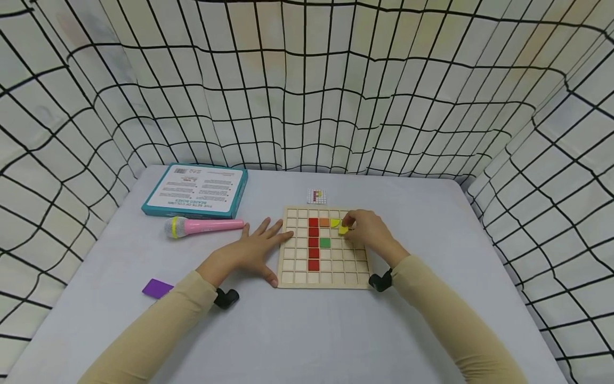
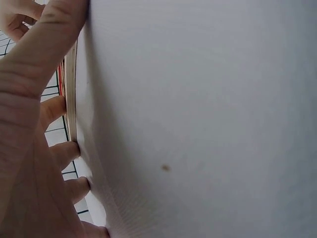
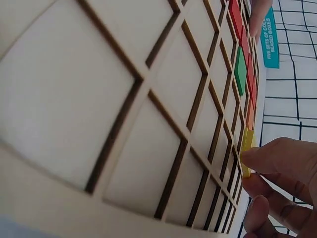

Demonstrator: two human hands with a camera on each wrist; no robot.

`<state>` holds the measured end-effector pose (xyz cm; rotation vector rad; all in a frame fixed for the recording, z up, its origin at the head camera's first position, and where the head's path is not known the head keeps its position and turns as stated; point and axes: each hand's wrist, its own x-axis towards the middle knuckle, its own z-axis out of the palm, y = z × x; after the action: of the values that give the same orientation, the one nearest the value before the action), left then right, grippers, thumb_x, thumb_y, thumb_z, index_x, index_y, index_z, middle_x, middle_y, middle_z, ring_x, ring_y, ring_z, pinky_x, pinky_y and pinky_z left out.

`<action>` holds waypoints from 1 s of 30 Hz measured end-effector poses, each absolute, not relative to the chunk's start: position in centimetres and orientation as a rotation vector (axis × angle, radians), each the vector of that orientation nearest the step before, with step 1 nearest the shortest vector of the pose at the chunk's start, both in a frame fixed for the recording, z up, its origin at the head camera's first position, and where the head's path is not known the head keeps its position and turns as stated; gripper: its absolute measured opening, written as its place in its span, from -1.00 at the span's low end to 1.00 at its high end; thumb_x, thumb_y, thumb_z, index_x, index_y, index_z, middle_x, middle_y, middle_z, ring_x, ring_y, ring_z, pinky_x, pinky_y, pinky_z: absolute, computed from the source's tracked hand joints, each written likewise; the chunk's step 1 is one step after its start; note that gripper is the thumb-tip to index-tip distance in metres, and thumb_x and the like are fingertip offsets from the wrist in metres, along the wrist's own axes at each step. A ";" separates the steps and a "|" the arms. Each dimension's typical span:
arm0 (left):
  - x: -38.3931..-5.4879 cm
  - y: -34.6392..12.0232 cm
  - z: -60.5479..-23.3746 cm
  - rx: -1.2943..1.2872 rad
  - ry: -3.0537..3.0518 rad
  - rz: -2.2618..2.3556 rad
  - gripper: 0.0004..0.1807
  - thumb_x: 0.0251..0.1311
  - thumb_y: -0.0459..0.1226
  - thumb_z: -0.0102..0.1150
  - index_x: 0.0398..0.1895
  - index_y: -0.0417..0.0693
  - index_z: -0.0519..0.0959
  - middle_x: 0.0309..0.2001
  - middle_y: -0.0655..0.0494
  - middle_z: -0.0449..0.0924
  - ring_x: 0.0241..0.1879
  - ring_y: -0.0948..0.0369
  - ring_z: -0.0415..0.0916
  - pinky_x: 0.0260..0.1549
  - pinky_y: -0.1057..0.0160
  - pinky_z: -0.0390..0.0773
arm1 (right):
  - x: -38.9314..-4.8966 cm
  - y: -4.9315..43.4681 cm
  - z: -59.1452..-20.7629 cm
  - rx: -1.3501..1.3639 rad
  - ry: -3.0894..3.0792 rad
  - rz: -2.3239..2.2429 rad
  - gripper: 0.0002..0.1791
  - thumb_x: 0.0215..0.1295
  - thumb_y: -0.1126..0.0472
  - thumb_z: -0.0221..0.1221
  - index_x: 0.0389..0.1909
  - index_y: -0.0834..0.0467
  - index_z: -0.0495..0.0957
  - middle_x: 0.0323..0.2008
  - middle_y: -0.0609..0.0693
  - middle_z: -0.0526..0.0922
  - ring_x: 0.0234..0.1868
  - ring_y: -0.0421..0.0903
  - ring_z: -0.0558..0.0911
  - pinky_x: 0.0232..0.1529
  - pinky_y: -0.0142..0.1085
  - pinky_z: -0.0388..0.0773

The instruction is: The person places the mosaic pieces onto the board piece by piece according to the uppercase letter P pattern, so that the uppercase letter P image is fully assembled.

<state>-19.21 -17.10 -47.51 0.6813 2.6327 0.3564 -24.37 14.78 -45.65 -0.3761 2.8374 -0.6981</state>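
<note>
A wooden grid board [image 1: 345, 266] lies on the table with several red tiles [image 1: 313, 242] in one column. An orange tile [image 1: 324, 222] and a yellow tile with a curved edge [image 1: 334, 223] sit along its upper part; a green tile [image 1: 324, 242] lies lower. My right hand [image 1: 371, 232] pinches a small yellow tile [image 1: 342, 230] between thumb and fingertips, close over the upper right cells. In the right wrist view this yellow tile [image 3: 246, 170] is on edge to the camera. Fingers spread, my left hand [image 1: 249, 249] rests at the board's left edge.
Behind the board lies a small pattern card [image 1: 316, 196]. To the left are a pink toy microphone [image 1: 211, 226], a teal-edged box [image 1: 194, 189] and a purple flat piece [image 1: 157, 288], partly behind the left sleeve. Black netting [image 1: 331, 106] surrounds the white table.
</note>
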 end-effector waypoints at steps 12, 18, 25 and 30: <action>-19.2 -17.1 -47.6 0.682 2.640 0.359 0.45 -0.33 0.31 0.63 0.69 0.24 0.02 0.71 -0.06 -0.31 0.66 -0.22 -0.48 0.40 -0.58 -0.38 | -23.9 13.2 -45.6 -0.427 2.845 -0.676 -0.83 0.26 0.25 0.39 -0.13 0.08 0.73 -0.13 -0.02 0.75 -0.07 -0.02 0.62 0.12 -0.06 0.58; -19.1 -17.1 -47.6 0.687 2.645 0.351 0.44 -0.32 0.30 0.63 0.69 0.25 0.03 0.71 -0.05 -0.31 0.66 -0.21 -0.48 0.40 -0.57 -0.38 | -24.0 13.0 -45.6 -0.425 2.844 -0.658 -0.81 0.27 0.26 0.36 -0.10 0.08 0.74 -0.12 -0.01 0.75 -0.04 -0.01 0.62 0.15 -0.05 0.57; -19.2 -17.1 -47.8 0.685 2.646 0.354 0.44 -0.33 0.30 0.63 0.68 0.26 0.03 0.71 -0.04 -0.31 0.66 -0.21 -0.49 0.40 -0.57 -0.38 | -24.1 13.3 -45.8 -0.428 2.845 -0.667 -0.82 0.32 0.21 0.34 -0.07 0.09 0.73 -0.14 -0.01 0.75 -0.07 -0.02 0.63 0.11 -0.07 0.58; -19.1 -17.1 -47.5 0.684 2.645 0.356 0.44 -0.32 0.29 0.64 0.69 0.24 0.03 0.71 -0.05 -0.32 0.66 -0.22 -0.49 0.40 -0.58 -0.37 | -24.0 14.0 -45.4 -0.424 2.858 -0.672 -0.80 0.39 0.24 0.23 -0.03 0.10 0.71 -0.10 0.00 0.75 -0.05 -0.01 0.65 0.09 -0.06 0.59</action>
<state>-19.14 -17.13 -47.55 0.6835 2.6454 0.3564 -24.00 14.03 -45.41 -0.4237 2.8579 -0.6725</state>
